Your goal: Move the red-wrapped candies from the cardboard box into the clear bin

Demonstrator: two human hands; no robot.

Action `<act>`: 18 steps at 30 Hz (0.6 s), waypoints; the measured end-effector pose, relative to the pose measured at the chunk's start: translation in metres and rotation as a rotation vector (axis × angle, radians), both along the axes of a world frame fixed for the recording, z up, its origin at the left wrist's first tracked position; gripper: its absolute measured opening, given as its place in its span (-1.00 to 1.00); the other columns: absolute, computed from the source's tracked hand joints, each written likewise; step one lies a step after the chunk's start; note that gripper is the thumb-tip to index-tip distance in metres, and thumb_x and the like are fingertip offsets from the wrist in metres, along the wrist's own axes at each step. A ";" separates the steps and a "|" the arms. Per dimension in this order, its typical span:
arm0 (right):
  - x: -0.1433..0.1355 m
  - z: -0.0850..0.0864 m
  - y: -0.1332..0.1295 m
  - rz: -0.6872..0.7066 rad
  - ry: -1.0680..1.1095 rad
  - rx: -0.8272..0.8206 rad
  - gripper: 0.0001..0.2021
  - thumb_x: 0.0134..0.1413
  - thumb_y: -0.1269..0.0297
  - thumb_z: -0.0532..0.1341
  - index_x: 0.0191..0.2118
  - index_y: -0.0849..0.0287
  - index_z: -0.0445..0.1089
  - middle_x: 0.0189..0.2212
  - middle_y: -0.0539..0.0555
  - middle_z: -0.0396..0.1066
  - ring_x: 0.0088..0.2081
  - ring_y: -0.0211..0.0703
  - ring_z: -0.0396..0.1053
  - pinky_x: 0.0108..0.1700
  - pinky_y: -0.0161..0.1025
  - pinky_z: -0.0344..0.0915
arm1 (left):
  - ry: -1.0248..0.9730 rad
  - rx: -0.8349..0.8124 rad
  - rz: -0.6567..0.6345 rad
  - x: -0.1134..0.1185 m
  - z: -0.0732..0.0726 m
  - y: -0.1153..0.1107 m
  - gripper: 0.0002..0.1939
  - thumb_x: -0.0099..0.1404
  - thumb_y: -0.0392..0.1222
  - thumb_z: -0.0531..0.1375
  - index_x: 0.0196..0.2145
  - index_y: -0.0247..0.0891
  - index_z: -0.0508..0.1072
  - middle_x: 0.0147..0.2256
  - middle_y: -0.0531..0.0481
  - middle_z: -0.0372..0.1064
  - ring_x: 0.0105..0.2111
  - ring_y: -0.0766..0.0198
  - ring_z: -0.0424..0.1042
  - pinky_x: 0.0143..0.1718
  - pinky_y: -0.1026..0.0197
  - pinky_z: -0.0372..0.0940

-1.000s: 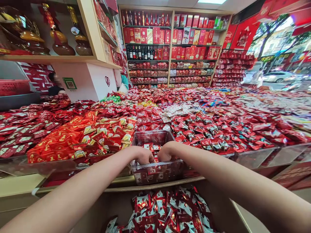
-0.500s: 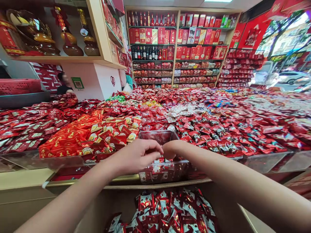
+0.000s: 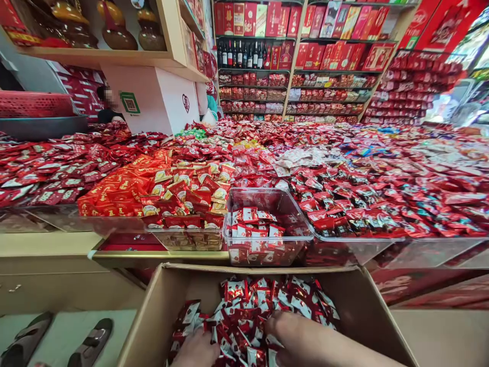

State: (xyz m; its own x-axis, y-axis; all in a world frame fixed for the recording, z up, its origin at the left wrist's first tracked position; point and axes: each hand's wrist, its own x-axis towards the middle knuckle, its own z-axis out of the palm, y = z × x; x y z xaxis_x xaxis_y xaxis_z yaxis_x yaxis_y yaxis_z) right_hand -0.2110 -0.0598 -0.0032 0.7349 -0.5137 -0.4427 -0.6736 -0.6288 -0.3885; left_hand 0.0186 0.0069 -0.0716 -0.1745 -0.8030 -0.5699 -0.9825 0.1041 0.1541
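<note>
Touching red-and-white packets [image 3: 236, 290], fingers [image 3: 275, 326] seemingly curled.

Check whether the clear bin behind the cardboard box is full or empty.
Partly filled: red-and-white packets lie inside the clear bin, with bare back wall showing above them.

From the middle of the brown cardboard box [image 3: 361, 303], open air leads up toward twelve o'clock into the clear rectangular plastic bin [image 3: 267, 238], partly free inside. The box's far wall and the bin's near wall bar a low path. Heaped gold-and-red foil packets [image 3: 187, 193] crowd the bin at nine o'clock, red-and-black foil packets [image 3: 362, 216] at three.
</note>
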 end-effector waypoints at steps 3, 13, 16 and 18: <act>0.002 -0.036 0.003 -0.159 -0.130 0.019 -0.69 -0.25 0.30 0.17 -0.25 0.23 0.33 -0.26 0.18 0.31 -0.25 -0.06 0.27 -0.26 -0.25 0.19 | 0.218 -0.101 0.103 0.002 0.016 -0.005 -0.87 -0.11 -0.29 0.16 -0.51 -0.26 0.46 -0.39 -0.13 0.40 -0.28 -0.01 0.29 -0.28 0.06 0.16; 0.020 -0.024 0.002 -0.638 -0.909 0.762 -0.69 -0.19 0.07 0.19 -0.45 0.27 0.29 -0.59 -0.05 0.24 -0.55 -0.36 0.21 -0.49 -0.38 0.19 | 1.465 0.074 0.823 -0.053 0.055 -0.020 -0.63 -0.03 -0.16 0.22 -0.24 -0.34 0.30 -0.35 -0.07 0.41 -0.33 0.17 0.37 -0.26 0.13 0.24; 0.016 -0.025 -0.001 -0.755 -0.969 0.826 -0.64 -0.18 -0.01 0.15 -0.55 0.27 0.26 -0.67 -0.07 0.21 -0.64 -0.36 0.20 -0.55 -0.34 0.21 | 1.610 0.073 0.925 -0.061 0.064 -0.021 -0.56 -0.07 -0.19 0.25 -0.21 -0.31 0.24 -0.31 -0.10 0.41 -0.31 0.15 0.38 -0.21 0.06 0.22; 0.014 -0.026 -0.003 -0.804 -0.987 0.809 -0.62 -0.19 -0.03 0.13 -0.57 0.27 0.26 -0.68 -0.05 0.24 -0.66 -0.35 0.22 -0.57 -0.34 0.21 | 1.645 0.062 0.898 -0.062 0.069 -0.020 -0.52 -0.09 -0.25 0.26 -0.19 -0.28 0.22 -0.26 -0.11 0.39 -0.27 0.15 0.37 -0.17 0.07 0.20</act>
